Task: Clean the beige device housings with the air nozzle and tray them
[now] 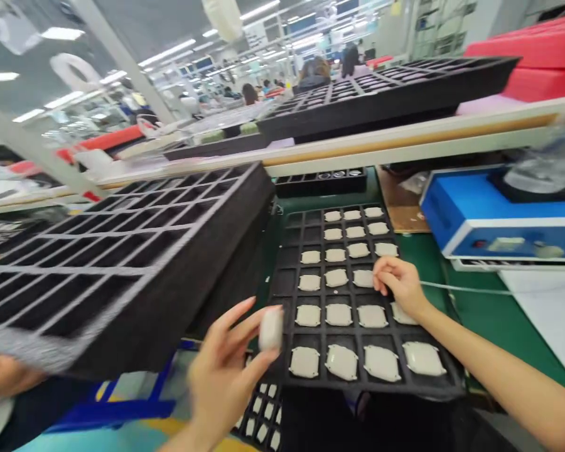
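Note:
My left hand (223, 370) holds a small white rounded block (270, 329) between thumb and fingers, just off the near left side of a black compartment tray (285, 285). Over the tray's right side, my right hand (400, 287) has its fingers pinched together; what is between them is hidden. They are close to a whitish flat piece (363, 278) in its compartment. From behind this hand a thin pale tube (471, 289) runs right. Similar whitish pieces (341, 362) with small corner tabs fill many compartments; several at the far left hold none.
A tall black divided tray (226, 251) stands tilted at left, with another person's hand (9, 375) beneath its near edge. A blue box (508, 213) sits at right. Behind, a shelf rail (405, 139) carries another black tray (386, 103). Lower down lies a tray of small white pieces (262, 411).

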